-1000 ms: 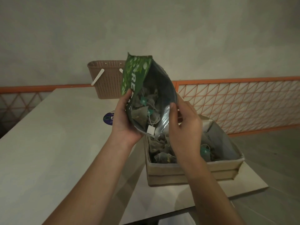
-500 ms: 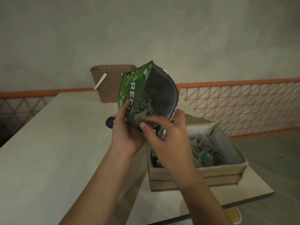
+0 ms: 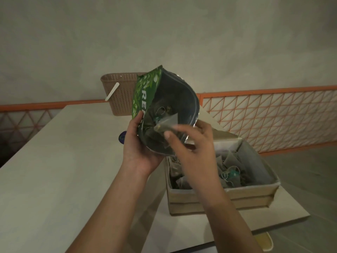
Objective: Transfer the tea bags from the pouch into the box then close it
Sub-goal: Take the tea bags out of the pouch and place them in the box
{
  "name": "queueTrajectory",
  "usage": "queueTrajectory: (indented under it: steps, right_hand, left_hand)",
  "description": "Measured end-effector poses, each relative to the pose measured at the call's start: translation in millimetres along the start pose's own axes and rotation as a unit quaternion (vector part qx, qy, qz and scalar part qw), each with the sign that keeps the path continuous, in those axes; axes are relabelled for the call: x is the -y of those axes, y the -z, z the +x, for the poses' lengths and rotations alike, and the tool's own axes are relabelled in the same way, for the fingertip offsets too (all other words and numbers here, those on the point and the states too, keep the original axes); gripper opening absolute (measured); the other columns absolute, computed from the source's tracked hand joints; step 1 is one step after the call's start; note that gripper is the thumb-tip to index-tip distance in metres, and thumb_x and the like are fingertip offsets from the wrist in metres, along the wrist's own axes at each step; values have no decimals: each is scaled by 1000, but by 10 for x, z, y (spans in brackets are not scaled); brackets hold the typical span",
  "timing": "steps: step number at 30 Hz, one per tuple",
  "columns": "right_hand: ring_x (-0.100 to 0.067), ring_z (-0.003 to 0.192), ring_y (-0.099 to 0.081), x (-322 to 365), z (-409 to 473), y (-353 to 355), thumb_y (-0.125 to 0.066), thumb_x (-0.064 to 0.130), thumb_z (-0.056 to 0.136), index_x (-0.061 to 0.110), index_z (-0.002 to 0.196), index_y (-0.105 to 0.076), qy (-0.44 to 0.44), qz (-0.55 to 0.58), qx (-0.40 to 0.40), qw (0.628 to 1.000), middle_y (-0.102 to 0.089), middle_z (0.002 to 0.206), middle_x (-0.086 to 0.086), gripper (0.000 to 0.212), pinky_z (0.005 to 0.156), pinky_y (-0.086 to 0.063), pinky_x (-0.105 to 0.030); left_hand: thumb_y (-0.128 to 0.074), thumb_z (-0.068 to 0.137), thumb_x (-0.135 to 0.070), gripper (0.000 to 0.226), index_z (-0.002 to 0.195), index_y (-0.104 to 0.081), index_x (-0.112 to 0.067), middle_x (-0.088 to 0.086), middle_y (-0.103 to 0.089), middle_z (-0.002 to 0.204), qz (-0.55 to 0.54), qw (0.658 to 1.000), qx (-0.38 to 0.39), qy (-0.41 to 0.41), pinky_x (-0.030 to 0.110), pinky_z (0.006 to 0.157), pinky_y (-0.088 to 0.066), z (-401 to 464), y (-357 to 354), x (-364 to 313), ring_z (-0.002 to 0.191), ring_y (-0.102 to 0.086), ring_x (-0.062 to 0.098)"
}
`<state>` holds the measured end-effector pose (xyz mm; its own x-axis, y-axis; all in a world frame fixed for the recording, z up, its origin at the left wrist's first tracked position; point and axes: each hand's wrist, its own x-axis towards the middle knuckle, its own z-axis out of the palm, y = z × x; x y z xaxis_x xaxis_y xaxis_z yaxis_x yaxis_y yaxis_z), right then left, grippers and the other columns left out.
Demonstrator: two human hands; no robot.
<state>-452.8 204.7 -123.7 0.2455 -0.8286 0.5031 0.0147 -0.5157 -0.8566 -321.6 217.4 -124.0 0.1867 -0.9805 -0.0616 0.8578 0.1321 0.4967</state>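
Left hand: fingers curled round the lower left side of the green pouch, thumb on the printed face, holding it tilted with its mouth open toward the viewer. White lettering on the pouch is partly covered by the thumb; only "RE" is readable.

Right hand: at the pouch mouth, thumb and fingers pinching a pyramid tea bag. The fingertips are motion-blurred, so the exact grip is hard to make out. More bags and strings lie deeper in the pouch, dim and indistinct.

Box: cardboard, open, at 5 o'clock from the pouch, just below the right hand. It holds a heap of tea bags with teal tags; the right forearm hides the left part of its contents. Its raised lid flap stands behind, partly covered by the hand and pouch.

Table: pale top, near edge cut off by the frame. At 11 o'clock from the pouch stands a brown perforated basket, right side hidden by the pouch. A dark round item peeks out at 9 o'clock from the left hand; cannot identify. Orange lattice railing runs behind.
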Motion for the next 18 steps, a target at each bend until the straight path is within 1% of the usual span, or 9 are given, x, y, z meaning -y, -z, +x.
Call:
queueTrajectory:
  steps: [2, 4, 6, 7, 9, 11, 13, 16, 18]
  right_hand:
    - [-4, 118, -49, 80, 23, 98, -72, 29, 85, 35, 96, -72, -3, 45, -15, 999, -43, 127, 5, 12, 89, -51, -15]
    - [-2, 111, -54, 142, 55, 193, -70, 30, 86, 32, 99, -72, -4, 76, -28, 997, -48, 123, 4, 14, 85, -49, -11]
    - [-7, 104, -59, 172, 87, 270, -67, 30, 87, 24, 103, -72, -9, 103, -45, 994, -56, 119, -1, 17, 83, -50, -14]
    - [-10, 101, -62, 182, 95, 297, -65, 29, 89, 20, 104, -70, -5, 114, -55, 992, -61, 115, -4, 19, 82, -51, -19]
    - [-18, 94, -65, 209, 86, 336, -59, 24, 94, 10, 105, -65, 23, 163, -92, 982, -67, 108, -8, 18, 82, -55, -29]
    - [-25, 88, -65, 249, 65, 359, -52, 21, 97, 5, 108, -56, 64, 215, -135, 965, -66, 106, -14, 19, 81, -57, -34]
    - [-28, 87, -65, 252, 72, 364, -47, 21, 99, 7, 110, -49, 85, 213, -149, 962, -62, 109, -17, 18, 79, -57, -35]
    - [-25, 85, -67, 180, 104, 360, -48, 19, 100, 13, 107, -47, 48, 197, -136, 970, -61, 109, -19, 9, 75, -56, -32]
    - [-22, 84, -65, 148, 98, 371, -48, 18, 100, 12, 107, -45, 42, 200, -157, 966, -58, 107, -18, 10, 71, -55, -26]
  left_hand:
    - [-50, 97, -54, 56, 116, -77, -8, 19, -73, 121, -10, 1000, 2, 0, 40, 85, -61, -3, -14, -3, 106, -70, 33]
    - [-48, 97, -53, 56, 130, -69, -12, 19, -69, 129, -13, 1000, 1, 2, 44, 94, -56, 11, -16, -9, 119, -65, 34]
    - [-47, 98, -53, 57, 140, -62, -16, 18, -64, 138, -9, 1000, 8, 2, 47, 106, -47, 41, 2, -15, 133, -56, 34]
    - [-47, 99, -53, 58, 143, -60, -18, 17, -61, 142, -10, 1000, 14, 4, 47, 109, -45, 58, 19, -17, 136, -53, 34]
    - [-49, 98, -52, 57, 144, -58, -19, 16, -59, 145, -16, 1000, 17, 9, 47, 109, -46, 85, 56, -17, 137, -52, 35]
    - [-50, 97, -52, 56, 142, -61, -19, 17, -60, 143, -16, 1000, 14, 8, 47, 108, -46, 103, 83, -7, 136, -52, 35]
    - [-52, 97, -51, 56, 140, -62, -19, 17, -61, 142, -15, 1000, 3, 5, 47, 111, -44, 116, 82, 4, 135, -53, 36]
    - [-52, 97, -50, 54, 138, -64, -18, 17, -65, 137, -23, 1000, -11, -1, 47, 106, -48, 125, 59, 10, 131, -57, 37]
    - [-52, 97, -49, 52, 137, -65, -18, 17, -66, 136, -20, 1000, -10, -8, 48, 106, -48, 121, 53, 8, 131, -57, 37]
